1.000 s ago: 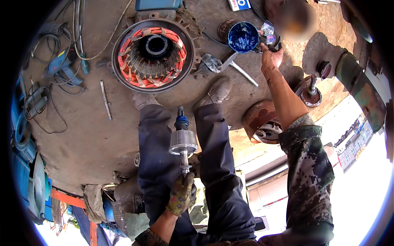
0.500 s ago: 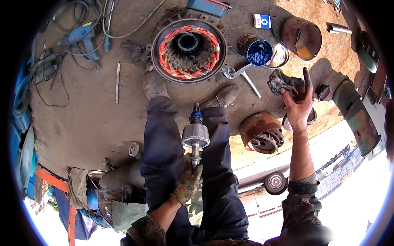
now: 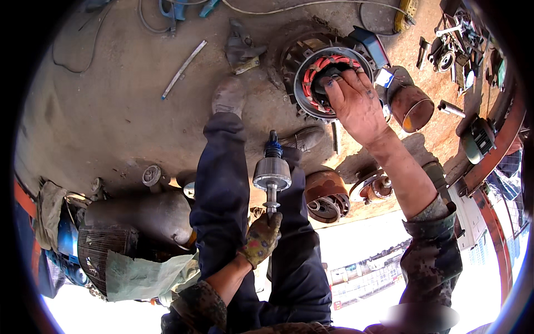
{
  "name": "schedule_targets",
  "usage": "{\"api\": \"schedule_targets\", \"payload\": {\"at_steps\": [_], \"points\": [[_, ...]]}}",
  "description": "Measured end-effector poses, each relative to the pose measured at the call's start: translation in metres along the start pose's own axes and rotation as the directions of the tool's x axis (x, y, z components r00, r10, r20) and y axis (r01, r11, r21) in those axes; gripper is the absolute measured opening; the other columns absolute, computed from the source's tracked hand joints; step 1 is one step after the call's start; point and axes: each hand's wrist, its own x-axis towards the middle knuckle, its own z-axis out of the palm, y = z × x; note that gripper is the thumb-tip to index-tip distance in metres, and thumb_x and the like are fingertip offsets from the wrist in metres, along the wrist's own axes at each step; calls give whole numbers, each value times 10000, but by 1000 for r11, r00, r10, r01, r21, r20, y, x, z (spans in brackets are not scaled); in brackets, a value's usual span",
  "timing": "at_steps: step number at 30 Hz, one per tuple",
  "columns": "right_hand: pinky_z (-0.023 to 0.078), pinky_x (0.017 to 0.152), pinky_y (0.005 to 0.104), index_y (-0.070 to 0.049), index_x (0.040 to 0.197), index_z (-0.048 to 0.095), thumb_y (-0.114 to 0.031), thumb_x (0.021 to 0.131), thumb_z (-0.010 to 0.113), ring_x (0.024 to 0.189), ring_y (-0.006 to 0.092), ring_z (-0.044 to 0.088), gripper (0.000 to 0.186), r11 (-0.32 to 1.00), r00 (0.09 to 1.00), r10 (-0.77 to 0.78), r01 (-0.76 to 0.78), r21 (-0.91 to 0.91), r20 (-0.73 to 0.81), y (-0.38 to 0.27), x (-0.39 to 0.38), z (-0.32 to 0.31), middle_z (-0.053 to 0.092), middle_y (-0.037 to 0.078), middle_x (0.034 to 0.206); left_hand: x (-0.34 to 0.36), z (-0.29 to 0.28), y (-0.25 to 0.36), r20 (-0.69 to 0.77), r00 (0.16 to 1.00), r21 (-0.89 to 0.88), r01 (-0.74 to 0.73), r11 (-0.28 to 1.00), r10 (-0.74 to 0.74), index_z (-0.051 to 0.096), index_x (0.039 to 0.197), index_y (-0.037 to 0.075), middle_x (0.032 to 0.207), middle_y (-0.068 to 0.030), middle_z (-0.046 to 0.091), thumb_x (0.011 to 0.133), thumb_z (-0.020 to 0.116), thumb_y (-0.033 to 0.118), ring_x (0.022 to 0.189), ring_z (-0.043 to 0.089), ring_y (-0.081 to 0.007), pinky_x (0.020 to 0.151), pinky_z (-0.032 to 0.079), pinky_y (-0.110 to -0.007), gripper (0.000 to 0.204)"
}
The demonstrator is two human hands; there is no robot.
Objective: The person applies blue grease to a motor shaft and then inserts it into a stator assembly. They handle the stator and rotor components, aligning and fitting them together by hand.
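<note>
- The ground (image 3: 133, 122) is brown and dusty, with a pale cable (image 3: 261, 13) trailing across the far side
- Dark trouser legs (image 3: 222, 178) stand apart
- A grey cylinder (image 3: 139, 214) lies at lower left, a green sheet (image 3: 139, 278) just below it
- The motor housing (image 3: 298, 83) stands beyond the right shoe, its mouth ringed with red windings (image 3: 310, 77) — the right hand (image 3: 356, 108) blocks much of the opening, its bent fingers inside; whether they grip anything I cannot tell
- A rusty drum (image 3: 406, 106) sits to the right of that housing, and a rusty casing (image 3: 322, 186) near the right knee
- The rotor (image 3: 272, 173) is held up in front of the right leg: a silvery cylinder, its far end coated in dark blue grease (image 3: 273, 148)
- The left hand (image 3: 262, 239), in a spotted glove, closes round the rotor's near shaft
- A thin strip (image 3: 184, 69) lies at upper left
</note>
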Motion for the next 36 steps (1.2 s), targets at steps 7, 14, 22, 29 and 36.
{"api": "schedule_targets", "payload": {"at_steps": [7,14,22,29,36], "points": [[481,1024,421,-61,1180,610,-151,964,537,1126,273,648,245,982,945,-36,93,-163,325,0,14,21,716,112,1020,-8,2,20,3,990,-242,140,960,-144,636,982,42,583,-9,525,1060,593,410,496,547,-158,485,416,-331,379],[568,794,472,-25,914,710,-104,859,578,799,349,717,164,988,886,35,39,-150,462,4,30,35,725,161,835,-10,-4,33,64,983,-328,182,927,-170,644,980,38,619,-8,538,1064,585,404,489,509,-132,484,404,-322,379],[534,824,520,27,1231,540,-66,941,623,917,432,671,316,967,901,86,-179,183,426,13,10,-26,682,243,1003,-15,2,33,7,993,-422,112,900,-120,528,896,148,606,69,403,1059,618,366,454,398,-53,420,294,-248,287],[497,776,514,-2,1152,574,-13,885,689,878,411,643,291,968,989,148,-143,206,-10,5,12,-72,673,196,1027,-14,2,49,59,987,-403,158,901,-147,523,875,138,609,64,407,1063,614,362,464,393,-58,427,294,-258,306],[535,819,474,-50,1073,599,-121,979,553,922,340,676,126,999,979,28,-24,-23,203,5,4,25,690,163,948,-12,0,50,41,989,-353,149,924,-144,593,936,60,611,3,472,1067,595,360,475,467,-111,469,370,-307,328]]}}
